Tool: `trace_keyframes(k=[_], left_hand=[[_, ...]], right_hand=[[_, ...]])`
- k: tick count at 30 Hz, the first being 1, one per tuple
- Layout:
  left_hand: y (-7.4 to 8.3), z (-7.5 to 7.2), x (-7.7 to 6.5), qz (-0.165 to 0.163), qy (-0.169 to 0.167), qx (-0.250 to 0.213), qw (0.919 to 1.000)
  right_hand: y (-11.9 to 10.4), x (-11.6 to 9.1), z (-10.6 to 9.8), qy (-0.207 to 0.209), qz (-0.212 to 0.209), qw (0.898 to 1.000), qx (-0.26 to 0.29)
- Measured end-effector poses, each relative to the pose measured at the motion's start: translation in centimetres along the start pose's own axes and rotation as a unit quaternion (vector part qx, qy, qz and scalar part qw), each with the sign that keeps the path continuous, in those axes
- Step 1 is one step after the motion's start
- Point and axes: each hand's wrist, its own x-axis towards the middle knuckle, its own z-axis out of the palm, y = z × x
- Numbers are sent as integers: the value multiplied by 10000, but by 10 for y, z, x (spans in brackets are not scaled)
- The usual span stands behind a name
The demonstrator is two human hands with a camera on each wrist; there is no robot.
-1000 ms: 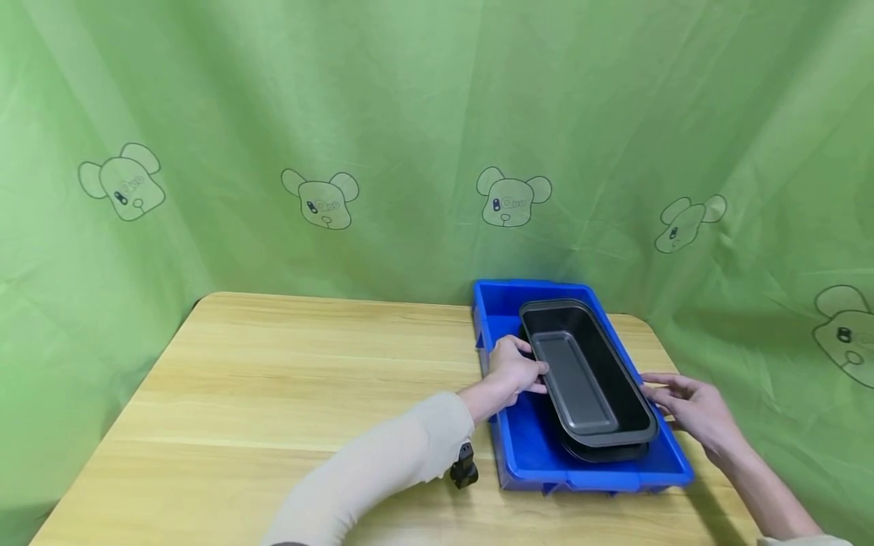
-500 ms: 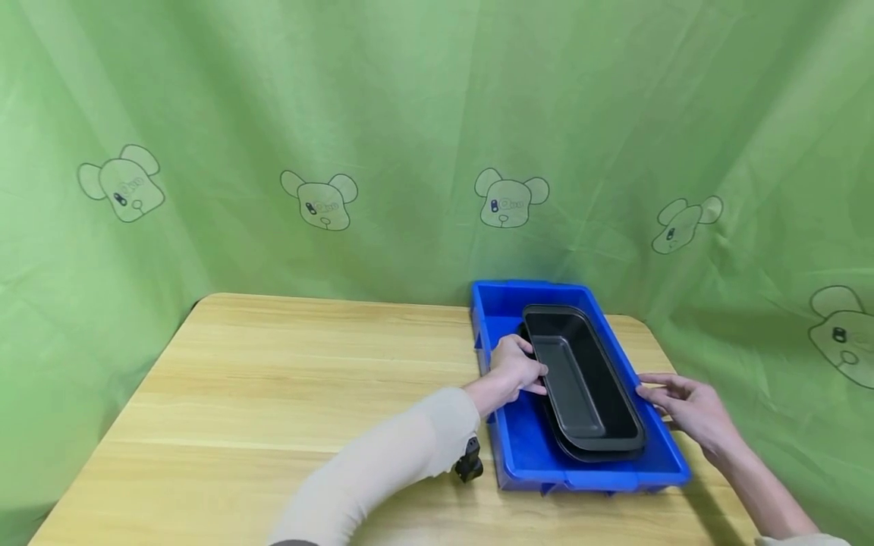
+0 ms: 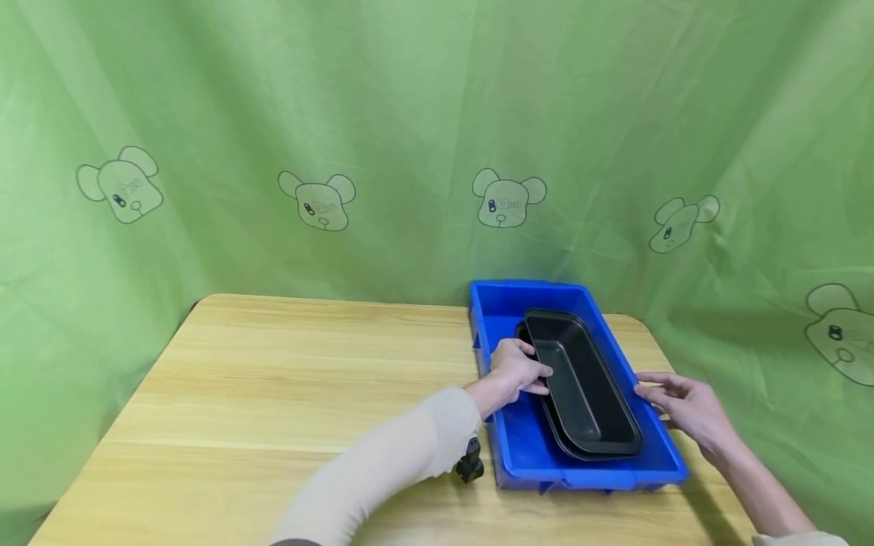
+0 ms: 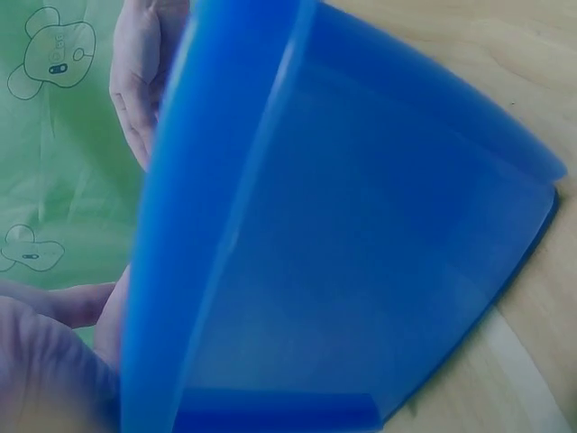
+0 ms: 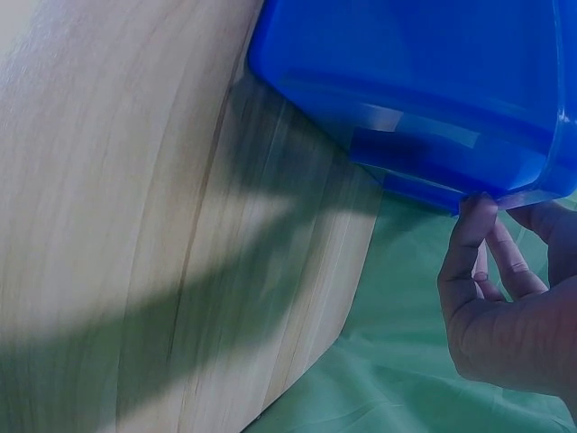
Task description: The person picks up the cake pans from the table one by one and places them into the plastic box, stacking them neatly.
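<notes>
In the head view, a black loaf pan lies in a blue plastic bin at the right of the table, on top of a second dark pan that shows only along its left and near edges. My left hand reaches over the bin's left wall and pinches the upper pan's left rim, thumb on the inner side. The bin wall hides part of that hand in the left wrist view. With thumb and fingers, my right hand pinches the bin's right rim from outside; the right wrist view shows the fingertips at that rim.
The wooden table stretches left of the bin. A green curtain printed with bear heads hangs behind and around it. A small black device sits at my left wrist beside the bin.
The upper pan has come down and slightly toward me, and now sits closer over the lower pan. My left hand has kept its grip; my right hand has stayed at the bin's right rim.
</notes>
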Motion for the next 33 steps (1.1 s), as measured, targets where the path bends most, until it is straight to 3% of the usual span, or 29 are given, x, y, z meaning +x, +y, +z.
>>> trace_keyframes(k=[7, 17, 27, 33], left_hand=[[2, -4, -2, -57, -90, 136, 9999], [7, -22, -3, 160, -243, 127, 9995], [13, -58, 0, 331, -711, 146, 9968], [18, -81, -7, 328, -840, 219, 9957]], right_hand=[[0, -2, -1, 17, 29, 10000, -45], [0, -1, -2, 38, 32, 10000, -49], [-5, -7, 2, 310, -149, 9994, 80], [-9, -12, 3, 454, -244, 9984, 210]])
